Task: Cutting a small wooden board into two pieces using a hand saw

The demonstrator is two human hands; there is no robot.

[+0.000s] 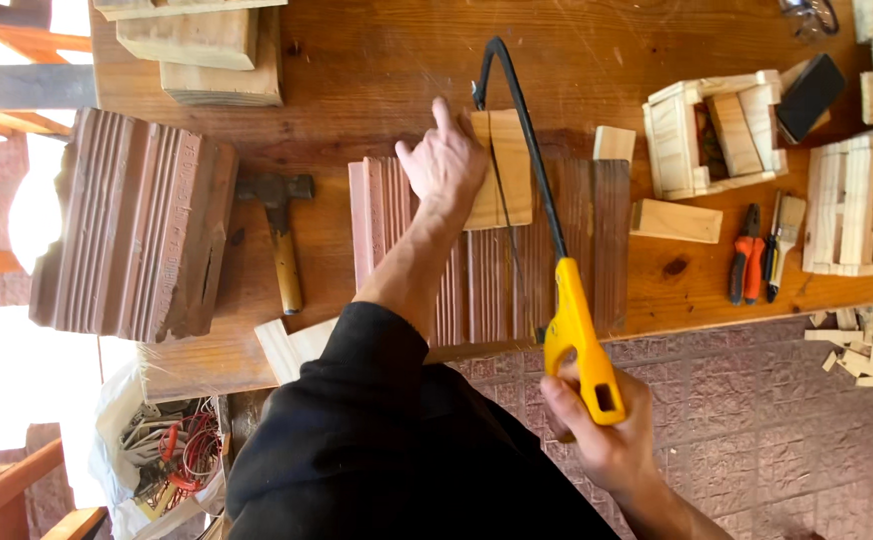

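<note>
Hands [447,165] on wood piece [502,170] and yellow-handled saw [577,330]

Black long sleeve on the left arm, pushed up to mid-forearm, bare hands, right forearm uncovered

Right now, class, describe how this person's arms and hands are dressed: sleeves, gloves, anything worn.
Both hands are bare, with no gloves. The left hand shows a bare forearm below a pushed-up black sleeve. The right hand shows a bare wrist, with no watch or rings visible.
</note>
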